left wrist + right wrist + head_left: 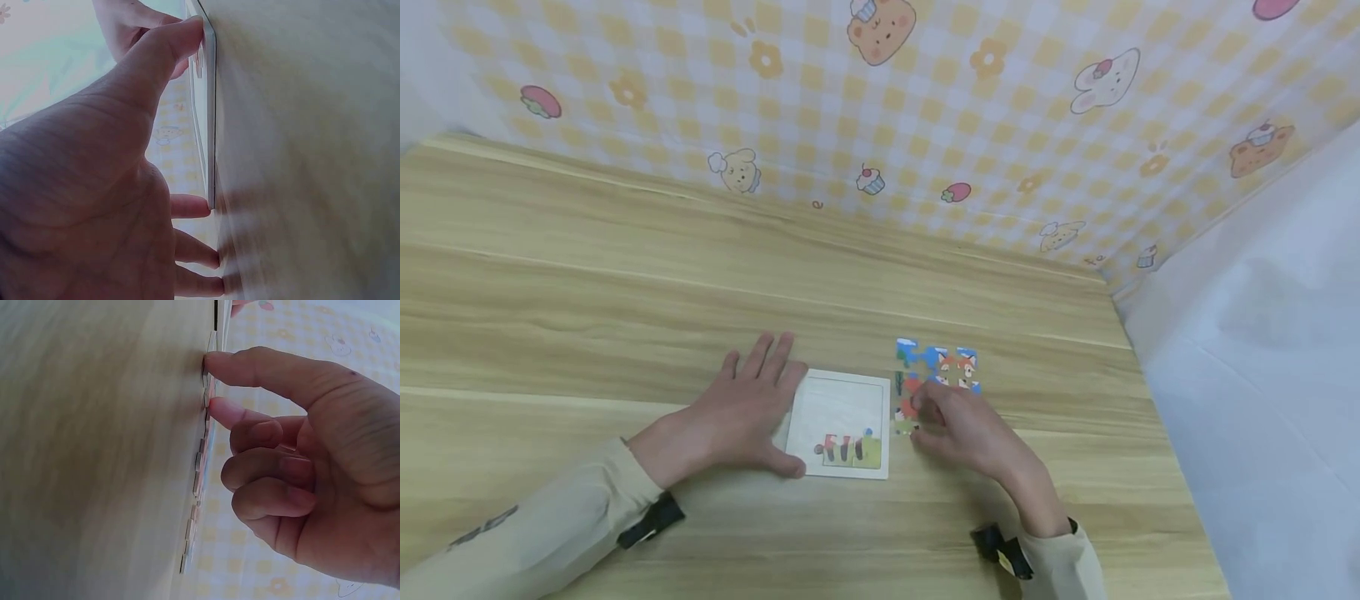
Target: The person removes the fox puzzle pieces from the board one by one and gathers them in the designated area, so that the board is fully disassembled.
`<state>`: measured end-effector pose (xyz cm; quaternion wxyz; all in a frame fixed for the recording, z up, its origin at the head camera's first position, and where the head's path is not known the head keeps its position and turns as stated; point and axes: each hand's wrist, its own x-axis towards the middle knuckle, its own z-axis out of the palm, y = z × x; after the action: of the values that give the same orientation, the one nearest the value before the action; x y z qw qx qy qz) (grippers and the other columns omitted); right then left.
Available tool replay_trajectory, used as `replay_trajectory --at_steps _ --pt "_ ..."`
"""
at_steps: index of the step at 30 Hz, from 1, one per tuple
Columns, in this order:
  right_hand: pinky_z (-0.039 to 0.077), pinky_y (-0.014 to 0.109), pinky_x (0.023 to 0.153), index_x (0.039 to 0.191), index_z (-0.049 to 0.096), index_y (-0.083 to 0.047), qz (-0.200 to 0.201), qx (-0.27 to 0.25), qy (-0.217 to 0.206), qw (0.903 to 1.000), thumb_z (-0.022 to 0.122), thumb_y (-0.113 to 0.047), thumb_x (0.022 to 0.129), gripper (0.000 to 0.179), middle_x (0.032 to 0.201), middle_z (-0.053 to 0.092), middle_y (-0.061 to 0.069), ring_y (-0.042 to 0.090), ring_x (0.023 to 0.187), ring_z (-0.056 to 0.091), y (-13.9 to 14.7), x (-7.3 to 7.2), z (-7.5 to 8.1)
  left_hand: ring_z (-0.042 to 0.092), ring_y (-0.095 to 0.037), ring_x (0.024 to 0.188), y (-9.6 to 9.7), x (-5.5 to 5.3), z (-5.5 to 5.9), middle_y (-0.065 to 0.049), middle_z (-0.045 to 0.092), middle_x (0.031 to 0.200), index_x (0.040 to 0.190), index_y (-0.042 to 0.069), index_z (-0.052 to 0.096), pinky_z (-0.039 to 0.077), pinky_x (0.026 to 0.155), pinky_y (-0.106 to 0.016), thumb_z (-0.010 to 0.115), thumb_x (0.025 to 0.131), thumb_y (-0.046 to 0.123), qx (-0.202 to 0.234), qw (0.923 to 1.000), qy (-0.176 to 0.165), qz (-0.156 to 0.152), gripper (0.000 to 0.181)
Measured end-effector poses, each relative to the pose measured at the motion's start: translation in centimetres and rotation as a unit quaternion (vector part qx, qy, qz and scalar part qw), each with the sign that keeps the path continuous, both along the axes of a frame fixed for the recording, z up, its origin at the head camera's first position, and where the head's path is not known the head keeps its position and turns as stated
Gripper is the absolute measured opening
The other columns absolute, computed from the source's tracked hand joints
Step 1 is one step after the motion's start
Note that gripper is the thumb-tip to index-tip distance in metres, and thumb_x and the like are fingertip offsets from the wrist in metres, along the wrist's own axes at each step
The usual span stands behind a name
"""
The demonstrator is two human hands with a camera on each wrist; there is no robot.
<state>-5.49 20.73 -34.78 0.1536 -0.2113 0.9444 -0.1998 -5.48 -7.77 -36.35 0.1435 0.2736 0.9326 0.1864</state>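
A square white puzzle board (pixel 838 404) with a raised rim lies on the wooden table. Along its lower right a few joined puzzle pieces (pixel 870 454) show green ground and small figures. My left hand (pixel 745 412) lies spread at the board's left side, thumb at the near corner and index finger at the far one. In the left wrist view the thumb (pixel 187 34) presses on the rim. Right of the board lie several loose puzzle pieces (pixel 934 358) with blue sky and fox faces. My right hand (pixel 962 425) pinches a piece there between thumb and index finger, its other fingers curled.
The table (pixel 625 325) runs back to a yellow checked cloth (pixel 805 117) printed with cartoon animals. White sheeting (pixel 1247 333) hangs beyond the table's right edge. Dark bands with small devices sit at both wrists.
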Motion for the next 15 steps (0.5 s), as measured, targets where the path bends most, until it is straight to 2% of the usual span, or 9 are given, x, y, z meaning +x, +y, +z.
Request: replay_trajectory --at_steps 11,15 --pt "0.046 0.032 0.072 0.097 0.059 -0.011 0.007 0.006 0.010 0.9999 0.073 -0.015 0.078 0.024 0.088 0.061 -0.004 0.013 0.076 0.052 0.04 -0.01 -0.09 0.009 -0.051 0.133 0.05 -0.05 -0.06 -0.033 0.013 0.147 0.131 0.000 0.036 0.015 0.096 -0.072 0.078 0.059 0.059 -0.005 1.0000 0.001 0.002 0.102" --pt "0.046 0.032 0.074 0.097 0.059 -0.015 -0.008 -0.010 -0.001 0.9999 0.074 -0.019 0.077 0.025 0.090 0.062 -0.006 0.012 0.080 0.054 -0.01 0.07 0.30 0.008 -0.051 0.133 0.07 -0.05 0.01 -0.033 0.013 0.147 0.132 0.000 0.036 0.014 0.096 -0.071 0.078 0.059 0.058 -0.004 1.0000 -0.001 0.002 0.102"
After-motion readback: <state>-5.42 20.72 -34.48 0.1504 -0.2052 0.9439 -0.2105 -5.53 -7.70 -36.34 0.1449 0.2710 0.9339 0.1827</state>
